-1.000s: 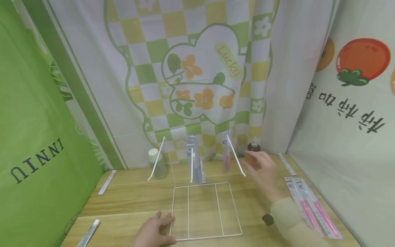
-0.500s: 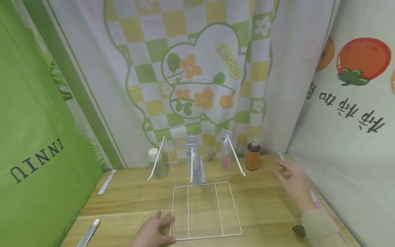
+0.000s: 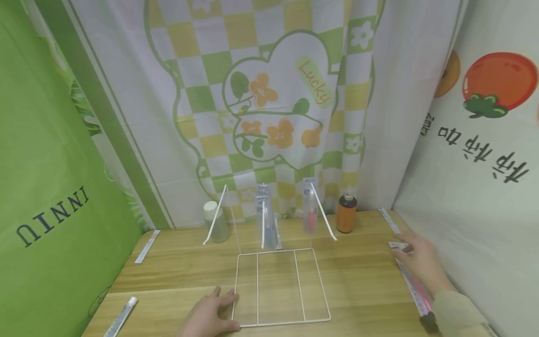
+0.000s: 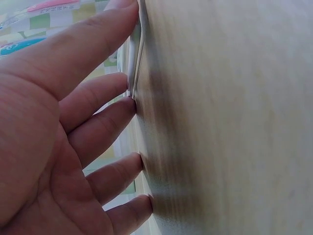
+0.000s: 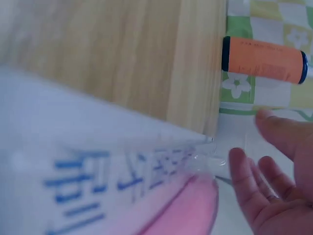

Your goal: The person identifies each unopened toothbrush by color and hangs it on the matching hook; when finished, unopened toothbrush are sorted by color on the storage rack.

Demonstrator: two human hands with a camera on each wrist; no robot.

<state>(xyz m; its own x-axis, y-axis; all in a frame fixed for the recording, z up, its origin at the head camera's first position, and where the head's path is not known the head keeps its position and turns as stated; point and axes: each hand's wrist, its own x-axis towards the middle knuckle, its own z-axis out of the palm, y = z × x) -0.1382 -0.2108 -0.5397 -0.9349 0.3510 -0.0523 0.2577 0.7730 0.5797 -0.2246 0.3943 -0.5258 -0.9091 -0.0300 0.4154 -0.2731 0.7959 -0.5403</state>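
My left hand (image 3: 210,313) rests at the near left corner of a white wire rack (image 3: 282,323). Its spread fingertips touch the wooden table, and the thumb lies against the wire in the left wrist view. Over at the right edge, my right hand (image 3: 423,262) is above the top end of a packaged pink toothbrush (image 3: 410,283). In the right wrist view its thumb and fingers stand apart, beyond the pack's (image 5: 161,181) far end. The hand and sleeve hide part of the packs there. A pink packaged toothbrush (image 3: 310,206) hangs at the rack's right hook, several blue ones (image 3: 269,224) at the middle.
Behind the rack stand an orange bottle with a dark top (image 3: 346,214) and a pale green bottle (image 3: 219,227). Narrow flat packets (image 3: 147,247) lie near both side edges. A white-capped tube (image 3: 122,316) lies front left. Curtains (image 3: 278,117) enclose the table.
My right hand has moved from the rack's right hook, rightward and toward me, to the toothbrush packs at the table's right edge. The left hand stays at the rack.
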